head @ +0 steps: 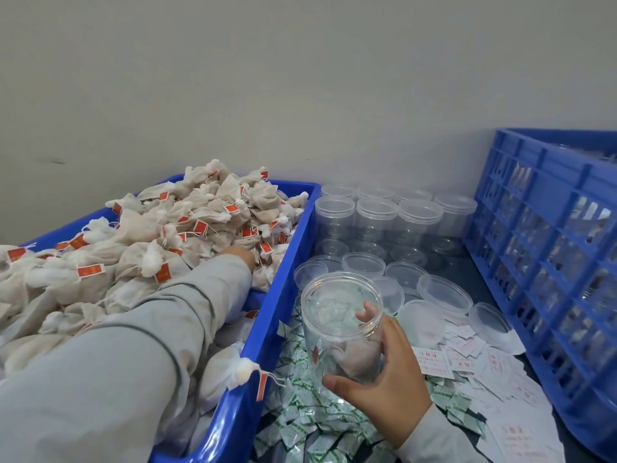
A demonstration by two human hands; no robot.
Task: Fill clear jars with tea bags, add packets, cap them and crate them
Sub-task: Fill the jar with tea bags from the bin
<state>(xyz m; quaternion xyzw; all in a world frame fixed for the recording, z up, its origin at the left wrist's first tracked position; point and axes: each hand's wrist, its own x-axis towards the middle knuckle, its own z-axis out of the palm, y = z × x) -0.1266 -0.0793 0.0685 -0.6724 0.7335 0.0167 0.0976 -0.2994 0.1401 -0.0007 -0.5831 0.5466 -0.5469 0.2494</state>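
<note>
Nearest us, our left sleeve (110,355) reaches across the blue tray (260,329), and our left hand (241,253) is buried among the tea bags (160,228); we cannot tell how its fingers lie. Our right hand (384,372) grips one clear jar (340,322) above the green-printed packets (300,426), thumb low on the wall, fingers wrapped round the far side. It seems to hold a bag or two already.

We judge the jar light, stiff and rather slick, best held round its middle as now. The bags look soft and light; a pinch at the gathered neck should do.

We count about eight capped jars (377,215) standing behind, roughly eight loose lids (444,292), and bags and packets beyond counting. One blue crate (547,235) stands at right, beside white slips (467,349) on the tabletop.
</note>
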